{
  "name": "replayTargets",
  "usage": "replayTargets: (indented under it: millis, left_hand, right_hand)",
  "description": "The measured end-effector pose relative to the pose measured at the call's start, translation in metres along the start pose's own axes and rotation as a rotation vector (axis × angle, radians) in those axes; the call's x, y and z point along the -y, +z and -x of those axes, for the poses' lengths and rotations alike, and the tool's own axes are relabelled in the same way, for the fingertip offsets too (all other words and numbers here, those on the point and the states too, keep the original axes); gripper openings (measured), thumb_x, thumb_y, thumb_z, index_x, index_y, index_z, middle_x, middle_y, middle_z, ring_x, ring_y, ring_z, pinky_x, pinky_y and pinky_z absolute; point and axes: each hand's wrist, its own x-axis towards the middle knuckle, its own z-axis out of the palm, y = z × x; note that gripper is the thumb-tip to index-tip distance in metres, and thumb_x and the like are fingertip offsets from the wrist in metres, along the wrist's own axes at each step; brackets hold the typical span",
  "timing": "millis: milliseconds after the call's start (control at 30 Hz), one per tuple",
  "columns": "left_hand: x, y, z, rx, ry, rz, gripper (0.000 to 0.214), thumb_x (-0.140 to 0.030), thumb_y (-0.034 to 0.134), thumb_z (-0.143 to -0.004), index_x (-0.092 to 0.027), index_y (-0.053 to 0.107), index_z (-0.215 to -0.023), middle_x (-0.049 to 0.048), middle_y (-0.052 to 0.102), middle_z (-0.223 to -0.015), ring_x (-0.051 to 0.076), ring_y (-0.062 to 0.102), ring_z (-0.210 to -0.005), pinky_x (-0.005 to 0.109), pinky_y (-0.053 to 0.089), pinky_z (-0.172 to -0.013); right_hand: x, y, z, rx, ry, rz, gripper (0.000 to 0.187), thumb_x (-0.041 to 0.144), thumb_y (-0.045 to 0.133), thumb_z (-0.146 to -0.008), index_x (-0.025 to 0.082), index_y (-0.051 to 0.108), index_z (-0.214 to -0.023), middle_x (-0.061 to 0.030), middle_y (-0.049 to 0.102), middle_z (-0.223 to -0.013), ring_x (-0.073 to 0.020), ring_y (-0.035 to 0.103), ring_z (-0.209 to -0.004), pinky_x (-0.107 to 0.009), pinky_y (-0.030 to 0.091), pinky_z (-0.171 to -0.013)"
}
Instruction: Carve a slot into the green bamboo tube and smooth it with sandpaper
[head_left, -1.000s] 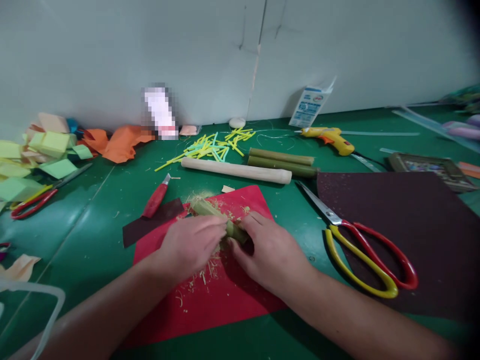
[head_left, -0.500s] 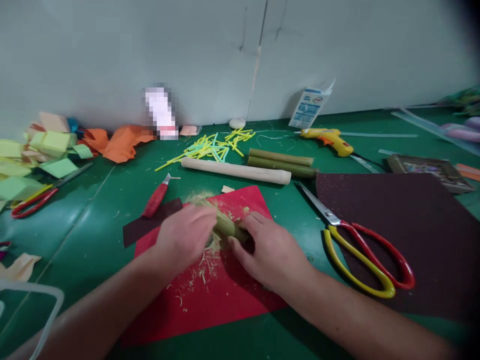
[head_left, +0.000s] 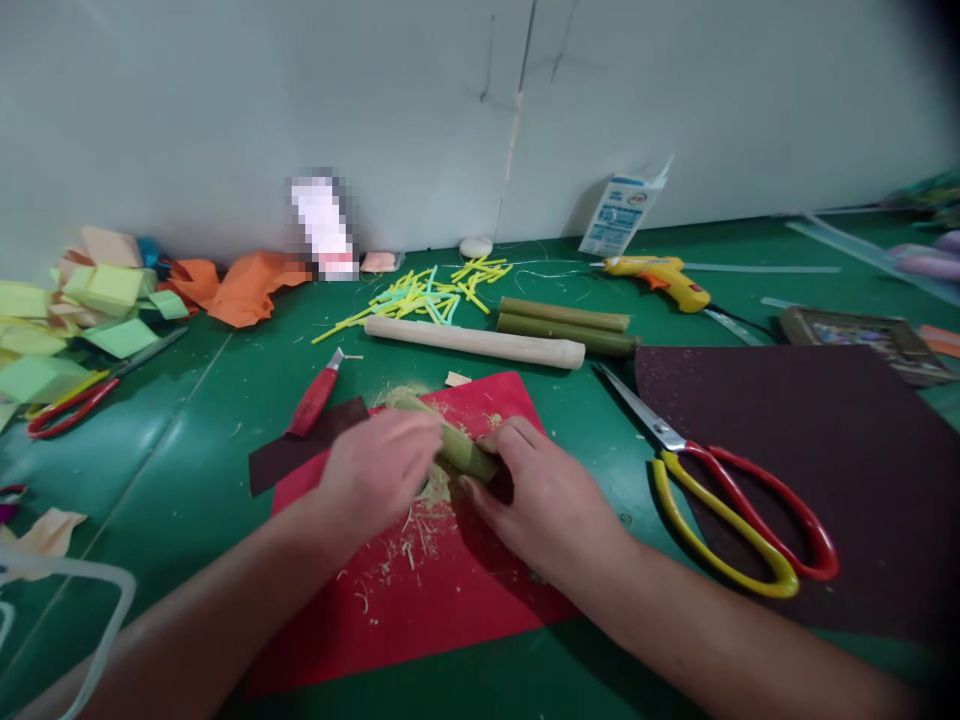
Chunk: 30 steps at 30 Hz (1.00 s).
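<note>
The left hand was curled over the far-left part of a short green stick. Its fingers were folded down around the stick, and it was too blurred to tell whether anything lay between palm and stick. The right hand clamped the near-right end, with the thumb on the near side and the fingers bent over the top. The two hands were close together, and only a short piece of stick showed between them.

The stick lay slanted over the far part of a red sheet in the middle of the green table. Pale shavings were scattered on the sheet just below the hands.

A red-handled knife rested on a dark strip just left of the left hand. To the right, well clear of the right hand, yellow-and-red scissors lay partly on a large dark sheet. Farther away lay a pale wooden rod, and two more green sticks beside it.
</note>
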Motion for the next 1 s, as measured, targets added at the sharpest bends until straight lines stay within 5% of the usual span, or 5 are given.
replayTargets:
  millis: [233,400,567,767,1000]
  left_hand:
    - [-0.001,0.002,0.000,-0.028,-0.085,-0.010,0.020,-0.023,0.047,-0.091,-0.018,0.066,-0.095,0.0048,0.069,-0.104,0.019,0.064,-0.097,0.036,0.053,-0.090]
    - [-0.012,0.002,-0.002,0.107,0.092,0.055,0.026,-0.019,0.040,-0.093,-0.016,0.065,-0.097,0.0062,0.069,-0.101,0.017,0.066,-0.092,0.030,0.057,-0.082]
    - [0.004,0.000,-0.003,-0.067,-0.066,-0.025,0.021,-0.021,0.047,-0.091,-0.016,0.067,-0.093,0.0065,0.069,-0.104,0.019,0.065,-0.097,0.037,0.054,-0.090]
    - [-0.008,0.002,-0.005,0.039,0.079,0.050,0.022,-0.019,0.045,-0.091,-0.015,0.066,-0.095,0.0054,0.070,-0.102,0.017,0.066,-0.093,0.030,0.056,-0.086]
    - [0.002,0.001,-0.001,-0.016,-0.053,-0.009,0.022,-0.022,0.045,-0.092,-0.018,0.066,-0.091,0.0036,0.069,-0.103,0.016,0.066,-0.094,0.029,0.055,-0.086]
  right_hand:
    - [0.000,-0.002,0.000,-0.015,0.018,0.029,0.013,0.030,0.057,-0.078,0.021,0.048,-0.079,-0.0014,0.054,-0.081,-0.0169,0.053,-0.071,-0.029,0.033,-0.057]
    - [-0.001,0.000,0.000,-0.009,-0.008,-0.011,0.006,0.023,0.054,-0.077,0.021,0.049,-0.080,-0.0026,0.055,-0.084,-0.0168,0.055,-0.075,-0.028,0.035,-0.058]
    - [-0.001,0.001,0.000,-0.032,0.013,0.053,0.013,0.029,0.056,-0.078,0.022,0.046,-0.076,-0.0012,0.054,-0.080,-0.0166,0.053,-0.069,-0.028,0.032,-0.054]
    - [-0.002,0.000,0.000,-0.001,-0.001,0.000,0.009,0.026,0.054,-0.080,0.021,0.047,-0.080,-0.0010,0.054,-0.082,-0.0170,0.055,-0.072,-0.029,0.035,-0.058]
    - [-0.003,0.000,0.000,0.032,0.012,0.040,0.010,0.030,0.052,-0.083,0.022,0.047,-0.081,-0.0023,0.055,-0.085,-0.0187,0.055,-0.074,-0.030,0.036,-0.058]
